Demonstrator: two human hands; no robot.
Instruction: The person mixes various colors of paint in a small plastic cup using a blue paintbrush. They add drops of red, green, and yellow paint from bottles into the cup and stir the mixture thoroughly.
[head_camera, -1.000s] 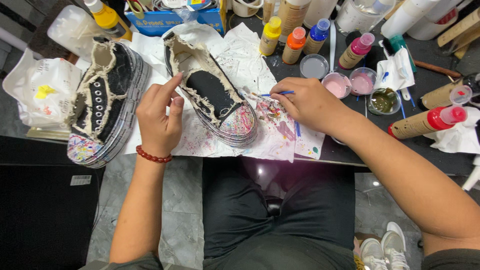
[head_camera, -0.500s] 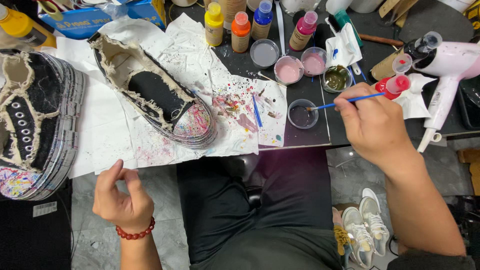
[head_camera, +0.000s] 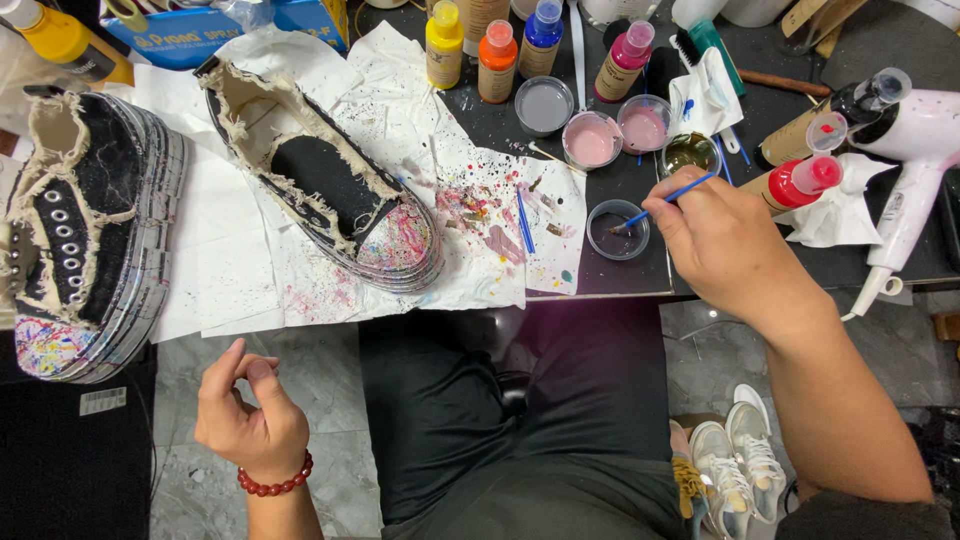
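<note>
Pinching a thin blue brush (head_camera: 668, 198), right hand (head_camera: 725, 245) dips its tip into the small clear cup (head_camera: 617, 229) on the counter. Brush looks light, stiff & slippery; best held mid-handle. Left hand (head_camera: 250, 420), well left of cup, loosely curled, holds nothing.

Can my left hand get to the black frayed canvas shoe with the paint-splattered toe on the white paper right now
Probably yes. The left hand hangs empty below the table edge, and the black frayed canvas shoe lies on the white paper just above it, with nothing in between.
</note>
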